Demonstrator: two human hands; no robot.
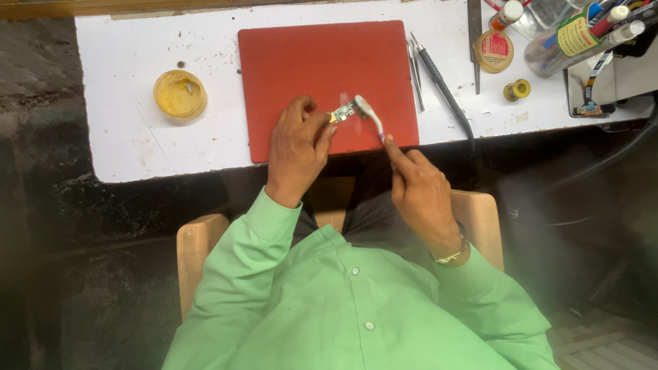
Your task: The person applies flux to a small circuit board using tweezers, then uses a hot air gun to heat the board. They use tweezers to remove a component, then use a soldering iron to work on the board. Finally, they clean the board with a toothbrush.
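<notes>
Bench: a white, stained worktop (pixel 130 147) fills the upper half of the view; the person sits at its 6 o'clock edge in a light green shirt (pixel 343 301).
Mat: a flat red rectangular work mat (pixel 308 62) lies at the worktop's centre, with both hands over its 6 o'clock edge.
Left hand: the left hand (pixel 296 147) pinches a small greenish circuit board with metal parts (pixel 343 112) between thumb and fingertips, the fingers closed tight on its 9 o'clock end and the board held just above the mat.
Right hand: the right hand (pixel 419 195) grips the handle end of a white toothbrush-like brush (pixel 369 115) with curled fingers and the forefinger laid along it; the brush head rests on the board's 3 o'clock end.
Doing it well: judging by the contact, short light strokes away from the pinching fingers should serve, with the board held flat so the bristles reach between the parts.
Tools: a black-handled probe (pixel 444 89) and slim metal tweezers (pixel 415 68) lie just off the mat at 3 o'clock.
Bottle: a clear plastic bottle with a green label (pixel 563 42) lies at 2 o'clock.
Tins: a round yellow open dish (pixel 179 94) sits at the mat's 9 o'clock; a round tin with a red lid (pixel 494 49) sits at 2 o'clock.
Spool: a small yellow spool (pixel 517 89) lies below the tin.
</notes>
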